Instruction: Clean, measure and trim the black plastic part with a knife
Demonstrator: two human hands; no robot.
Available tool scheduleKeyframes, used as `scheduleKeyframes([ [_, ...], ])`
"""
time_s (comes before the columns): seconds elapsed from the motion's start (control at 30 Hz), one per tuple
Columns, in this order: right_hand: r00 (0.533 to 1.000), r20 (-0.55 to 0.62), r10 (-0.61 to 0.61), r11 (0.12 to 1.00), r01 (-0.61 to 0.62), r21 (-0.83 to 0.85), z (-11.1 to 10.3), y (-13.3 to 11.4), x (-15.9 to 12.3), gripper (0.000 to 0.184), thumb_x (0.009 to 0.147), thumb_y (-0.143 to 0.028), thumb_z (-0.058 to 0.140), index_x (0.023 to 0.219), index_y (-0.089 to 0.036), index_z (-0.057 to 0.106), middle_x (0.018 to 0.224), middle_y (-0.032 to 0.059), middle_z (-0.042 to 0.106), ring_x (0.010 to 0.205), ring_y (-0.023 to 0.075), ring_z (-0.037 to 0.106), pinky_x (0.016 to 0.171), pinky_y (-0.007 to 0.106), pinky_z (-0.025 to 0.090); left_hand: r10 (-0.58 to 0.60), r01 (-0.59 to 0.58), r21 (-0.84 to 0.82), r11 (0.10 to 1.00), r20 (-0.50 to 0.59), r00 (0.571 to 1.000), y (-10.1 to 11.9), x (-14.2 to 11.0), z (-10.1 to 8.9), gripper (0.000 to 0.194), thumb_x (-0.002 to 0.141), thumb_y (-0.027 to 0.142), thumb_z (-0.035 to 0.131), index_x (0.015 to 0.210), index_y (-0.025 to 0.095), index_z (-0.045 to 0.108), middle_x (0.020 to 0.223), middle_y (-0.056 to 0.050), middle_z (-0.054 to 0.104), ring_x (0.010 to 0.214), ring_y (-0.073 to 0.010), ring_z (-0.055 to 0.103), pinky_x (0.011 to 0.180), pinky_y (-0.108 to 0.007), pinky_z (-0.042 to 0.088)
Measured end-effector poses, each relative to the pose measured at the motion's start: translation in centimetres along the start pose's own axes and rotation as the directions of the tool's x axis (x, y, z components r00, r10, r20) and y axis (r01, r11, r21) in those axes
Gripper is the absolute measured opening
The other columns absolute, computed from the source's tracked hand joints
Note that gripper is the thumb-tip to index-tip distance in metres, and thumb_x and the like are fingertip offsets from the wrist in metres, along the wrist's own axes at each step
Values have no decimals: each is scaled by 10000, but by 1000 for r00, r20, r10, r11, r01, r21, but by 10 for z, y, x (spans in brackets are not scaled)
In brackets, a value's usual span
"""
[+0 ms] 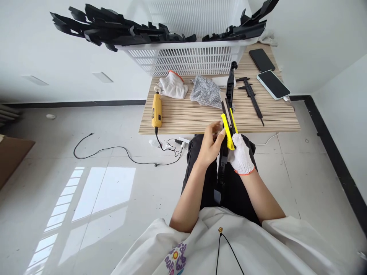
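Note:
My right hand (241, 156), in a white knit glove, is closed round the handle of a yellow utility knife (228, 126) whose blade points away toward the table. My bare left hand (211, 142) is curled beside it, thumb and fingers touching the knife and a long black plastic part (230, 84). That part runs from my lap up over the table's front edge. Both hands hover just in front of the wooden table (186, 120).
On the table lie a yellow rotary tool (156, 110) with its cord trailing to the floor, a white glove (172, 85), a grey glove (205, 91), black calipers (252, 96) and two phones (268, 72). A white basket (186, 57) at the back holds several black plastic parts.

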State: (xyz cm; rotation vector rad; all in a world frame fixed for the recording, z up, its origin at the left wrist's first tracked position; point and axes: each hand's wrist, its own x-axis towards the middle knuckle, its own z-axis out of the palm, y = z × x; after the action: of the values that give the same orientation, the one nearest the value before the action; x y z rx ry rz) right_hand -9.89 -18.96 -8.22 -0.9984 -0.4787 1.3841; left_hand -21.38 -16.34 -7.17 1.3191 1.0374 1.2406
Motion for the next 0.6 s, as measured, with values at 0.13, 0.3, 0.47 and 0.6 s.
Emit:
scheduleKeyframes([
  [0.13, 998, 47, 38, 997, -41, 64, 3, -3, 2, 406, 684, -613, 787, 888, -272, 706, 873, -1, 751, 904, 217, 725, 746, 341, 616, -65, 53, 66, 996, 202, 977, 2, -2, 4, 395, 1018, 467, 488, 1286, 202, 609, 1214, -72, 695, 1160, -220, 622, 1020, -323, 449],
  [0.3, 996, 82, -35, 999, 37, -22, 4, -5, -4, 421, 693, -626, 782, 937, -291, 704, 912, 10, 750, 926, 216, 724, 759, 340, 607, -70, 60, 56, 997, 187, 980, 1, 0, 0, 312, 975, 334, 535, 1233, 194, 642, 1127, -46, 710, 1071, -192, 630, 947, -277, 455],
  [0.47, 995, 102, -24, 999, 27, -28, -1, -8, -9, 459, 699, -642, 758, 999, -300, 700, 1009, 22, 745, 907, 214, 696, 731, 346, 588, -68, 79, -60, 995, 177, 982, 0, 4, -2, 245, 945, 406, 596, 1064, 206, 672, 963, -15, 694, 902, -159, 604, 865, -263, 466],
  [0.6, 995, 83, -57, 990, 67, -127, -12, -11, -15, 378, 731, -584, 743, 958, -283, 714, 908, 20, 735, 642, 155, 572, 537, 301, 509, -127, 164, -225, 960, 170, 977, 1, 5, -3, 333, 889, 481, 693, 1086, 216, 649, 1089, -39, 714, 1058, -190, 644, 944, -290, 482],
])
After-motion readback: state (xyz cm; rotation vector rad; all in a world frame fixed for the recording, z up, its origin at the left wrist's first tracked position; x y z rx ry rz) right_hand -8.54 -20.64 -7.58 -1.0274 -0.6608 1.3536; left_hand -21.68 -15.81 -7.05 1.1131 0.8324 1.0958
